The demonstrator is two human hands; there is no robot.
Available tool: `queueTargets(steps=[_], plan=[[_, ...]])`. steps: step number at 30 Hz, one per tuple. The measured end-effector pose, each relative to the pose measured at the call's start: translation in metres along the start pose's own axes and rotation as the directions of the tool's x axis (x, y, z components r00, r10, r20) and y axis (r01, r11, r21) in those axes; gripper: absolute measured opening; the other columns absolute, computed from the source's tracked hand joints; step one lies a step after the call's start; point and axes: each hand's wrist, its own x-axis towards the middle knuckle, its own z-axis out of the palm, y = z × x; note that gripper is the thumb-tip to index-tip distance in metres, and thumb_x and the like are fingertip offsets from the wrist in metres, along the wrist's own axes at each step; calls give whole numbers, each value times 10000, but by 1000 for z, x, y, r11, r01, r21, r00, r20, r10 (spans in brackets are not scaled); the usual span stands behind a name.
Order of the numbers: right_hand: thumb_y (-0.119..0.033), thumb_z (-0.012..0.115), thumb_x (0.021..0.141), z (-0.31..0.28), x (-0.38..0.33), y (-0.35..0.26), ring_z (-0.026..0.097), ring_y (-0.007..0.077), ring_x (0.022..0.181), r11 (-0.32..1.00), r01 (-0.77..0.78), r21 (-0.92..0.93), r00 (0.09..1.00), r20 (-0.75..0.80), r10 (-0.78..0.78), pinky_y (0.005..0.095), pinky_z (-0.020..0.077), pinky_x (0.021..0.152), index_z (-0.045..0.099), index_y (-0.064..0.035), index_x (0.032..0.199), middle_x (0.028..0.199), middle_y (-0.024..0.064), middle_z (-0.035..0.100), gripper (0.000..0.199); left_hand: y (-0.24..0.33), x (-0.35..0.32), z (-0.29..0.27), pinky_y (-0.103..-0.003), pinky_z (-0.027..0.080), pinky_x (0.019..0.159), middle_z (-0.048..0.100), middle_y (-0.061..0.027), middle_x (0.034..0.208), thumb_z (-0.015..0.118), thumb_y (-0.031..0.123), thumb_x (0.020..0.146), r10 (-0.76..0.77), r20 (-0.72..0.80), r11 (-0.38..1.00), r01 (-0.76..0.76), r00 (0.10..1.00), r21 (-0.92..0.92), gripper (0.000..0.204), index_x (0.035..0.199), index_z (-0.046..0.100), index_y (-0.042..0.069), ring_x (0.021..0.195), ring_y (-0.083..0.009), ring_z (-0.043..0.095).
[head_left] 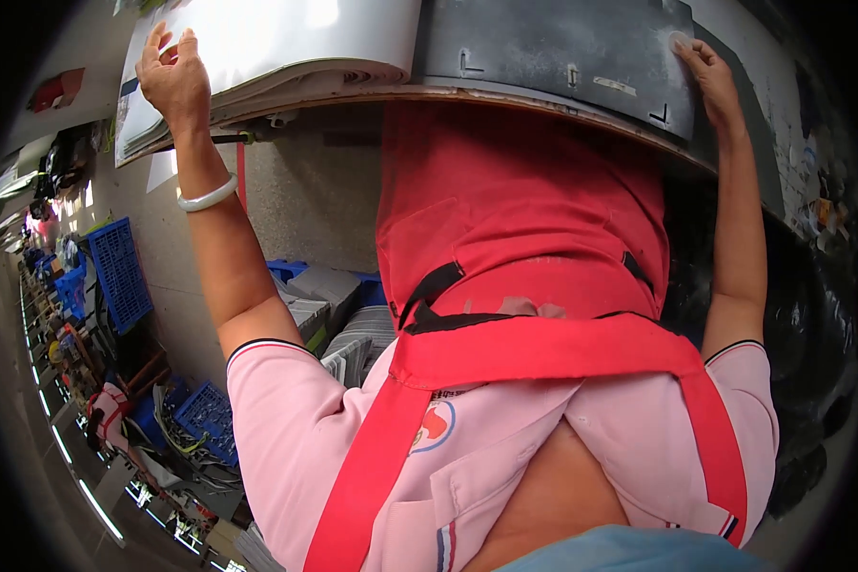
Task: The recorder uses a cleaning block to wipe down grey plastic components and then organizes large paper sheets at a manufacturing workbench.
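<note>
My left hand (176, 84) is raised over the left end of a stack of glossy white sheets (286, 33), its fingers bent and apart. A small patch of red shows between these fingers; I cannot tell what it is. At the far right corner of a dark grey board (543, 43), my right hand (713, 81) pinches a small whitish disc (679, 41) between thumb and fingers. The board carries black corner marks and a pale strip (615, 86). The sheets lie directly left of it, their near edges curling over.
The worktop's wooden edge (467, 93) runs just in front of my red apron (534, 210). Blue plastic crates (119, 275) stand on the left, and bundled grey sheets (357, 334) lie below the worktop. Black plastic wrapping (791, 334) is beside my right arm.
</note>
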Motion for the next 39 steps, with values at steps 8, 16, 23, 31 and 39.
queueTargets(steps=[8, 16, 23, 31, 39], plan=[[-194, 696, 919, 21, -4, -35, 475, 88, 620, 969, -149, -198, 982, -147, 121, 261, 378, 567, 655, -66, 819, 691, -29, 553, 168, 169, -151, 97, -387, 536, 861, 670, -102, 1050, 698, 197, 909, 570, 558, 816, -497, 603, -296, 238, 1099, 718, 54, 979, -305, 653], [-198, 718, 910, 25, -4, -16, 494, 78, 657, 977, -51, -206, 997, -70, 37, 265, 398, 583, 671, -51, 843, 729, -29, 585, 168, 146, -165, 102, -400, 518, 905, 671, -108, 1056, 676, 174, 905, 422, 743, 860, -490, 520, -145, 213, 1073, 727, 54, 1028, -315, 633], [-201, 726, 915, 16, -8, -17, 496, 67, 661, 987, -50, -151, 999, -22, 47, 255, 402, 587, 675, -58, 844, 735, -36, 586, 168, 145, -171, 102, -389, 523, 889, 674, -94, 1042, 688, 171, 897, 499, 648, 851, -467, 575, -242, 198, 1054, 733, 58, 1018, -298, 637], [-193, 725, 913, 14, -5, -2, 508, 73, 687, 993, -16, -119, 999, -53, 9, 258, 422, 621, 674, -55, 849, 752, -34, 590, 161, 146, -173, 102, -389, 528, 876, 674, -86, 1029, 690, 166, 894, 497, 638, 853, -465, 589, -235, 187, 1044, 736, 64, 998, -291, 640], [-193, 723, 904, 21, -15, -17, 515, 90, 697, 964, -33, -264, 994, -105, 5, 275, 432, 634, 677, -36, 850, 761, -31, 598, 172, 144, -175, 103, -381, 538, 845, 675, -66, 1002, 693, 169, 889, 516, 623, 836, -505, 588, -216, 156, 1009, 738, 78, 973, -277, 647]])
